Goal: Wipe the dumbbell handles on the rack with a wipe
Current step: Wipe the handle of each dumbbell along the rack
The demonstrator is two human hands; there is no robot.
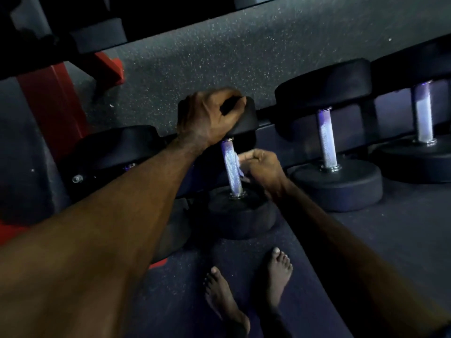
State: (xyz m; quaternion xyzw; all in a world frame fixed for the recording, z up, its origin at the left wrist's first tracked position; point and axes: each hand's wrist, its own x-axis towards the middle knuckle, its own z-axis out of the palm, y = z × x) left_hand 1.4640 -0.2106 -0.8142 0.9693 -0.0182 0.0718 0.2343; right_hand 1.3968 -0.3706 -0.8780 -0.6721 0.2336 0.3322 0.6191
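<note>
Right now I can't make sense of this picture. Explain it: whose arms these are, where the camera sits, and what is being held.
There is no machine here. The camera is worn on a person's head and looks down, so both arms and the bare feet are that person's own. The place is dim: a dumbbell rack over a dark speckled floor. The left hand grips the top end of one dumbbell. The right hand pinches a white wipe against that dumbbell's metal handle. Two more dumbbells stand to the right, untouched. A red frame post shows at the left.
</note>
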